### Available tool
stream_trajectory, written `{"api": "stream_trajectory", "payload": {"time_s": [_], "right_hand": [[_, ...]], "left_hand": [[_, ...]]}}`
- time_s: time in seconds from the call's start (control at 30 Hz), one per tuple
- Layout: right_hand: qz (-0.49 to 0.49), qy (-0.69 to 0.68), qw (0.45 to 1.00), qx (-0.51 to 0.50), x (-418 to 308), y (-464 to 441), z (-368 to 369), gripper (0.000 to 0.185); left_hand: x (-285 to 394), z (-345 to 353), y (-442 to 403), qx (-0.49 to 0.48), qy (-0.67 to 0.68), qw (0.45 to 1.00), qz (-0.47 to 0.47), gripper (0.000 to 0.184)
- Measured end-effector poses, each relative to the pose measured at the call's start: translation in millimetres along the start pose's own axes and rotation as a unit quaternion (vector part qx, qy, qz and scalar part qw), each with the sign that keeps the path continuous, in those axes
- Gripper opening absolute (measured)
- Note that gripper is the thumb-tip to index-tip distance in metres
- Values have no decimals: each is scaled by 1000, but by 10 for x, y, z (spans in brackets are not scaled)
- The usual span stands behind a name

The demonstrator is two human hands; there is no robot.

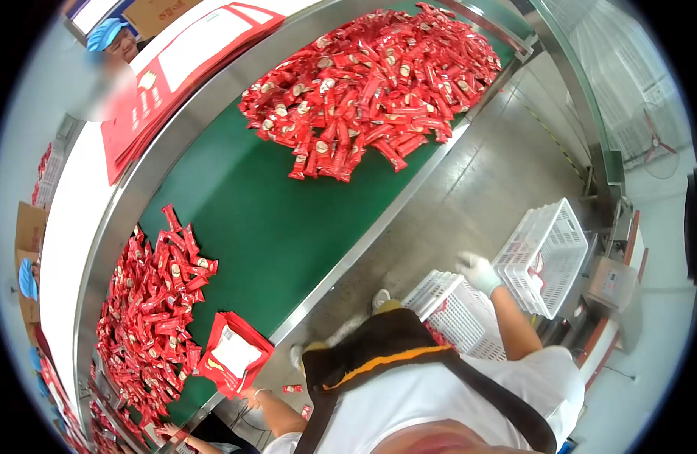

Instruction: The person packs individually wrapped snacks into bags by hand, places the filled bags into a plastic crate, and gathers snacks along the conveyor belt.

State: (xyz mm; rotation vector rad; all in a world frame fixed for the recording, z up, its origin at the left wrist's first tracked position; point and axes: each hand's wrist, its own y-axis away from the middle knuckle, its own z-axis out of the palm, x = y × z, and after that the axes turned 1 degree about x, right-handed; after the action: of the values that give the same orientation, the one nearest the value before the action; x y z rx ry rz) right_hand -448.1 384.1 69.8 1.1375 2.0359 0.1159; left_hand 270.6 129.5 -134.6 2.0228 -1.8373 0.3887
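Note:
My left hand, with a band at the wrist, is closed on the near corner of a red packaging bag with a white panel. The bag lies at the belt's near edge, beside a heap of small red wrapped snack packets. My right hand, in a white glove, is held out over the floor side, fingers apart and nothing visible in it. It is between two white plastic crates, close to the rim of the farther stack.
A larger heap of red packets covers the far part of the green belt. Flat red bags are stacked on the white ledge beyond the metal rail. Across it stands a person in a blue cap. Another person's hand is at lower left.

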Motion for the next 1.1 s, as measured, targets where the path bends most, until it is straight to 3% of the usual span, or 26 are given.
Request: {"api": "stream_trajectory", "payload": {"time_s": [0.03, 0.07, 0.13, 0.17, 0.23, 0.27, 0.33, 0.37, 0.4, 0.43, 0.47, 0.5, 0.53, 0.6, 0.67, 0.73, 0.77, 0.8, 0.83, 0.87, 0.9, 0.93, 0.97, 1.0, 1.07, 1.1], "right_hand": [[-3, -7, 1000, 9, -62, -155, -127, 44], [-10, -13, 1000, 20, -154, -369, -253, 44], [-22, -88, 994, 67, -247, -856, -341, 46], [-16, -116, 989, 89, -265, -1148, -344, 47], [-1, -142, 983, 114, -207, -1669, -313, 48], [2, -171, 975, 143, -142, -1911, -281, 48], [16, -200, 963, 180, -132, -2211, -346, 48], [-11, -230, 945, 233, -172, -2407, -449, 47], [-39, -264, 924, 275, -180, -2829, -465, 46], [-60, -210, 929, 300, -85, -3179, -477, 44], [-87, -149, 927, 334, -46, -3224, -580, 42], [-114, -146, 909, 374, -201, -3665, -685, 41], [-149, -131, 887, 418, -459, -3980, -994, 40], [-127, -63, 849, 509, -454, -4692, -1310, 44], [-98, -72, 833, 540, -425, -5030, -1553, 49], [-89, -25, 821, 563, -157, -6213, -1814, 44], [-44, 27, 794, 605, 61, -6350, -1933, 39], [39, 283, 767, 574, 361, -6721, -2063, 39], [135, 313, 767, 544, 310, -6923, -2181, 40], [281, -40, 791, 542, -221, -6804, -2385, 53], [243, -139, 849, 449, -20, -7214, -2641, 72], [225, -126, 871, 417, 203, -7471, -2725, 85], [247, -99, 872, 411, 297, -7403, -2882, 88], [202, -67, 911, 354, 326, -7622, -2870, 90], [126, -92, 922, 354, 750, -7994, -2807, 78], [-62, 173, 924, 335, 855, -8199, -2823, 71]], "left_hand": [[29, -381, 473, -75, -88, 990, 79, 75], [-14, -485, 662, -70, -93, 990, 82, 75], [-27, -527, 1003, -121, -220, 912, 323, 52], [-15, -506, 1232, -120, -223, 910, 328, 52], [31, -430, 1885, -277, 20, 855, 437, 31], [78, -358, 2293, -352, 141, 795, 473, 20], [418, -481, 3395, -415, 152, 666, 601, 16], [637, -552, 3944, -441, 99, 571, 685, 22], [913, -460, 4881, -524, 26, 392, 756, 30], [988, -407, 5456, -538, -9, 315, 782, 38], [1013, -457, 5505, -565, -21, 298, 769, 41], [1046, -408, 6512, -534, 3, 146, 833, 51], [1031, -407, 7049, -511, -9, 71, 856, 58], [872, -424, 7914, -502, 40, -26, 863, 62], [728, -442, 8364, -497, 8, -87, 863, 55], [12, -63, 9263, -303, 3, -122, 945, 47], [-195, -14, 9285, -291, -5, -146, 945, 47], [-305, 213, 9588, -266, -4, -155, 952, 47], [-462, 419, 9870, -234, 15, -152, 960, 49], [-603, 583, 10136, -205, 31, -153, 966, 50], [-575, 713, 10599, -230, -21, -118, 966, 52], [-560, 550, 10864, -264, -61, -96, 958, 53], [-556, 253, 10887, -263, -53, -98, 958, 53], [-455, 369, 11051, -274, -73, -85, 955, 53], [-528, 486, 11141, -291, -88, -85, 949, 52], [-518, 595, 11146, -270, -87, -51, 958, 53]]}}
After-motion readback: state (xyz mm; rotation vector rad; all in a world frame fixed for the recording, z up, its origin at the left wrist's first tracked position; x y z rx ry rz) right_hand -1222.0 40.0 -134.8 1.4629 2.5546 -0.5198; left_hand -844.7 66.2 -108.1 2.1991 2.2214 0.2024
